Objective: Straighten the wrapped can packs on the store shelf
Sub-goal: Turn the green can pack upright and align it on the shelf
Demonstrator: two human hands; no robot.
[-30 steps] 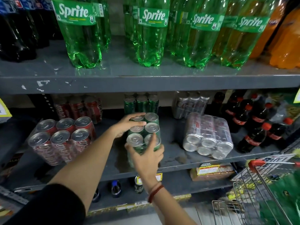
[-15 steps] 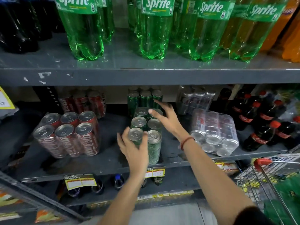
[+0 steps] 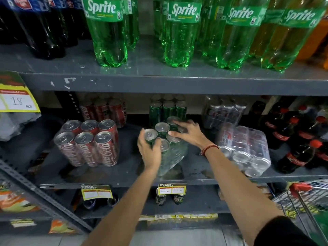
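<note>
A shrink-wrapped pack of green cans [image 3: 174,155] stands tilted at the middle of the grey shelf [image 3: 124,176]. My left hand [image 3: 149,151] grips its near left corner, fingers wrapped around a can. My right hand [image 3: 188,133] lies flat on the can tops at the pack's far right side. A wrapped pack of red cola cans [image 3: 88,144] stands upright to the left. To the right, a wrapped pack of silver cans [image 3: 245,148] lies on its side, can ends facing me.
More red, green [image 3: 167,108] and silver packs stand at the back of the shelf. Small cola bottles [image 3: 294,137] crowd the right end. Large Sprite bottles [image 3: 179,32] fill the shelf above. A wire shopping cart [image 3: 305,197] sits at the lower right.
The green pack has turned and tilted on the shelf. My right hand dropped from its far edge onto the can tops. My left hand closed tighter around the near left can.
</note>
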